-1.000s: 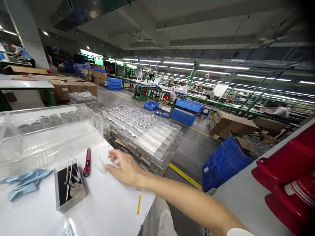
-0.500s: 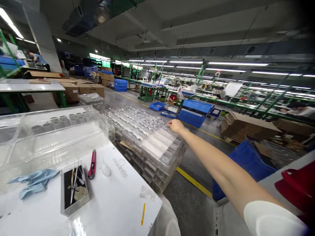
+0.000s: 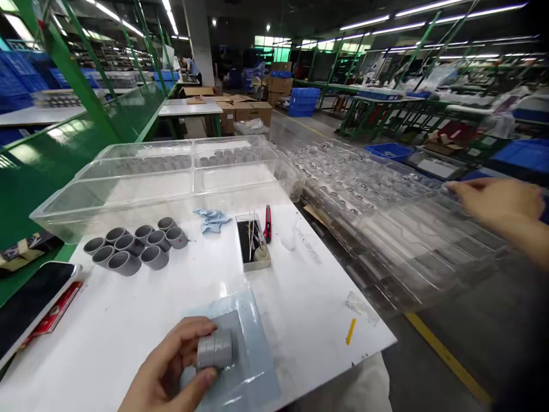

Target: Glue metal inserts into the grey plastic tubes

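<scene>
My left hand [image 3: 171, 366] grips a short grey plastic cylinder [image 3: 215, 348] between thumb and fingers, over a grey pad and a pale blue sheet [image 3: 261, 366] on the white table. A seam line runs around the cylinder. Out to the right, my blurred right hand [image 3: 501, 200] has its fingers pinched together at the clear plastic tray [image 3: 412, 240]. Whatever those fingertips hold is too small and smeared to name. Rows of small shiny round metal parts [image 3: 364, 186] sit in the tray's far portion. Several grey tubes [image 3: 128, 245] stand grouped at the table's left.
A box of tweezers [image 3: 253, 266], a red utility knife [image 3: 268, 223] and a blue cloth [image 3: 211, 220] lie mid-table. Behind them are large clear trays [image 3: 163, 186] with grey tubes inside. A phone [image 3: 38, 303] lies at the left edge. Blue bins [image 3: 388, 150] stand beyond the tray stack.
The view has swung left and down, bringing my left hand with the grey cylinder and the grouped tubes into sight. My right hand remains near the tray's right side.
</scene>
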The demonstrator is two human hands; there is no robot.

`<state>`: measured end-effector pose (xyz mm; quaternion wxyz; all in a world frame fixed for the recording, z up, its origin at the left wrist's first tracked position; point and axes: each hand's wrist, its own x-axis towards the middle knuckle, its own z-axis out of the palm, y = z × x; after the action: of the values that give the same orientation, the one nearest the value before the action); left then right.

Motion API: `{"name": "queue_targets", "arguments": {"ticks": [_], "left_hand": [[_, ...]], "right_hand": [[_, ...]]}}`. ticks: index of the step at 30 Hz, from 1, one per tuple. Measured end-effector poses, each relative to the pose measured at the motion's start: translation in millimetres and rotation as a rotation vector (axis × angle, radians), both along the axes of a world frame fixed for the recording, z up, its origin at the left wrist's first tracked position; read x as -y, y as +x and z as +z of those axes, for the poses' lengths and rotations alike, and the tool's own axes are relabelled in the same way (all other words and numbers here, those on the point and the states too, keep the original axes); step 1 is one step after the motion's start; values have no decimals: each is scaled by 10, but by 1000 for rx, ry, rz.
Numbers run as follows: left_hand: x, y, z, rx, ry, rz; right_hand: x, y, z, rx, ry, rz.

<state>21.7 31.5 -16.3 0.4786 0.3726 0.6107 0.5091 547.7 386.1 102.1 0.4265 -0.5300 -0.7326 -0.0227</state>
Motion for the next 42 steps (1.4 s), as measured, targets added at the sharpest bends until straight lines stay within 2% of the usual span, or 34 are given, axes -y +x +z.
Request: {"name": "queue_targets", "arguments": {"ticks": [2,4,5,7,8,10,12,15,20,24,31,35,38,42], "left_hand": [[-1,-47,10,-20,6,-51],[10,-92,3,-59,12,-99],[15,-107,0,-79,16,-120],[18,-122,5,-113,18,-146],[17,-124,12,-125,14,-153],[10,-125,31,-132,4,-161],[3,-130,41,-126,0,-166],[1,-147,31,-135,3,-198],[14,-155,11,-154,-1,-180],[11,-162,20,-169,-45,-197],[11,-114,131,-109,-100,-158],[18,-152,113,-118,-49,-143],[23,-206,34,-111,3,-188],[27,-200,-14,1,61,-182]], "right_hand": [[313,-152,-25,100,53,-181],[720,-454,-114,178,21,-181],[948,-652,-187,241,-21,-104],[1412,-1102,-377,379,-88,271],[1626,-1329,-480,426,-125,398],[1966,-1730,-661,477,-185,532],[2162,-1998,-768,549,-257,618],[2250,-2117,-773,581,-363,612],[2272,-1958,-611,502,-497,519],[2333,-1938,-577,497,-534,486],[2360,-2205,-576,596,-554,505],[2336,-2323,-529,602,-607,474],[2409,-2420,-545,404,-610,495],[2674,-2652,-708,-158,-647,583]]}}
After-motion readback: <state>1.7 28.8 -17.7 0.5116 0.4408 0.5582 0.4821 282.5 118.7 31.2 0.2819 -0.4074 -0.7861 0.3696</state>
